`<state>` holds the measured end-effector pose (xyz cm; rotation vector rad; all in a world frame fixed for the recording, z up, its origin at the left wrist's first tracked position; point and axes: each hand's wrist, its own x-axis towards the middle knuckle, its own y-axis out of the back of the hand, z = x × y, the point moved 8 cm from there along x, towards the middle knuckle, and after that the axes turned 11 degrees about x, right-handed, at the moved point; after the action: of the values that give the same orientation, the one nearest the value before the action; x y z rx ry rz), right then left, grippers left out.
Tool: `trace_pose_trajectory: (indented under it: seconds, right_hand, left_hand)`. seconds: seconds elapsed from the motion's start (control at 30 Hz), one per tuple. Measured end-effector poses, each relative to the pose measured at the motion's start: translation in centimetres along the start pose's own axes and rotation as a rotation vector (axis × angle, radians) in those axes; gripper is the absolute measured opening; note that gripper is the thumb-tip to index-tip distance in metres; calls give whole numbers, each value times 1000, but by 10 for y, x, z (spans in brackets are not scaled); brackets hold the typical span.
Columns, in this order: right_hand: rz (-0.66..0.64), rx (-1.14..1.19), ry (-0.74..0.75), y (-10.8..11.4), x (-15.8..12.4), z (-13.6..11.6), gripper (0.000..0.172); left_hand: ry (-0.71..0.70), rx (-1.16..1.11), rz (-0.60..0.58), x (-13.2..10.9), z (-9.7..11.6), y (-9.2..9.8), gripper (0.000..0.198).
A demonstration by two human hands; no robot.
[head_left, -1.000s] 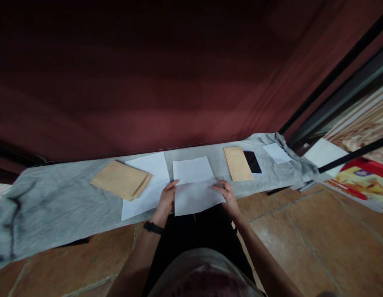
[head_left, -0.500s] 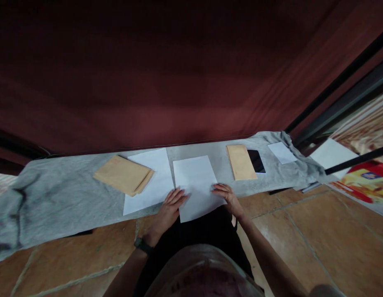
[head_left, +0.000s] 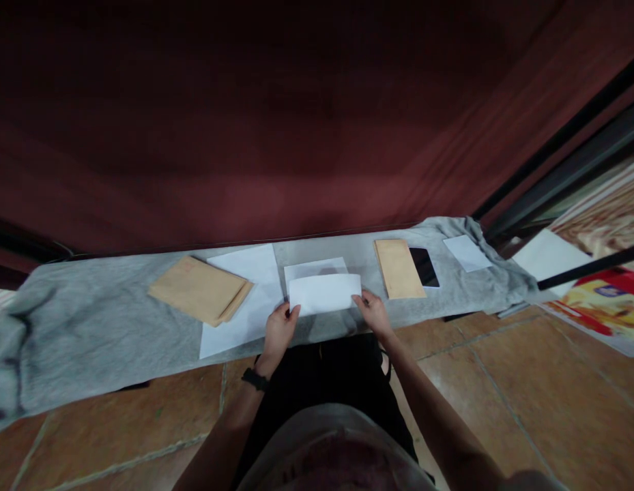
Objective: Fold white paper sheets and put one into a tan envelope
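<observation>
A white sheet of paper is bent over on itself, its near part lifted and turned towards the far side. My left hand pinches its left corner, thumb on top. The right corner is between the thumb and fingers of my right hand. Left of the sheet, larger white paper lies flat, partly under a stack of brown envelopes. Another small pile of brown envelopes rests to the right of my right hand, beside a dark phone-like device.
Grey cloth covers the long narrow bench. A small white sheet lies near its right end. Behind rises a dark red surface. At the far right are a black bar and a red and yellow printed package.
Both hands have moved away from my body and closed on the sheet's near corners. The sheet, flat before, is now folded over, with its near edge raised.
</observation>
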<state>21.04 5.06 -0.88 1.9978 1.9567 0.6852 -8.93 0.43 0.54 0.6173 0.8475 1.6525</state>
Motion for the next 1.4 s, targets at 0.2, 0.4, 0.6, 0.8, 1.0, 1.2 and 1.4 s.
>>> trace_pose_trajectory:
  seconds: [0.2, 0.4, 0.6, 0.8, 1.0, 1.2, 1.4]
  right_hand:
    - [44, -112, -74, -10, 22, -1, 25]
    - [79, -26, -110, -13, 34, -4, 25]
    - [103, 91, -119, -8, 39, -7, 40]
    - [24, 315, -131, -13, 36, -20, 42]
    - [-292, 719, -72, 3, 25, -68, 40]
    - [-128, 698, -53, 43, 35, -100, 32]
    - [91, 607, -162, 33, 52, -55, 43]
  left_hand:
    - [73, 158, -31, 16, 3, 2, 27]
    - [98, 119, 7, 26, 6, 5, 27]
    - [81, -28, 115, 25, 8, 13, 28]
    - [57, -235, 179, 23, 14, 23, 27]
    - [-29, -612, 319, 28, 45, 74, 32]
    - [-49, -784, 402, 36, 79, 116, 31]
    - [33, -912, -7, 35, 77, 59, 53]
